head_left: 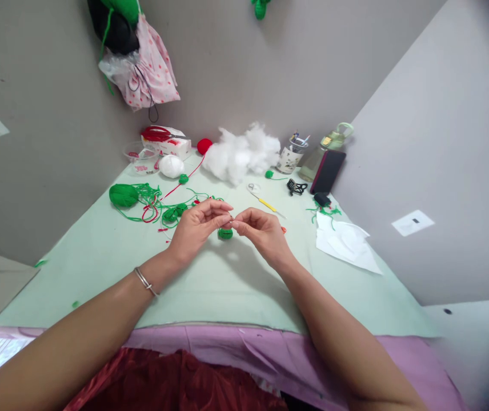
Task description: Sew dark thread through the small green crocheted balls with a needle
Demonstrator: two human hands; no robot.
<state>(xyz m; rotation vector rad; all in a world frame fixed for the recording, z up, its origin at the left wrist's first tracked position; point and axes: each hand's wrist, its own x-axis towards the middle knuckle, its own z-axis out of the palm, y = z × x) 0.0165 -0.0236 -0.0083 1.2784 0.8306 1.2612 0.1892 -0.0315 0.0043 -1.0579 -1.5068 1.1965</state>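
My left hand and my right hand meet fingertip to fingertip above the pale green table. Both pinch something thin between them, too small to name. A small green crocheted piece lies on the table just below the fingertips. My left wrist wears a thin metal bangle. To the left lie a green yarn ball, tangled green and red yarn and more small green crocheted pieces.
At the back are white stuffing, a red yarn ball, a white ball, a box, a pen cup, a bottle and a dark phone. A yellow-handled hook, clips and white paper lie right.
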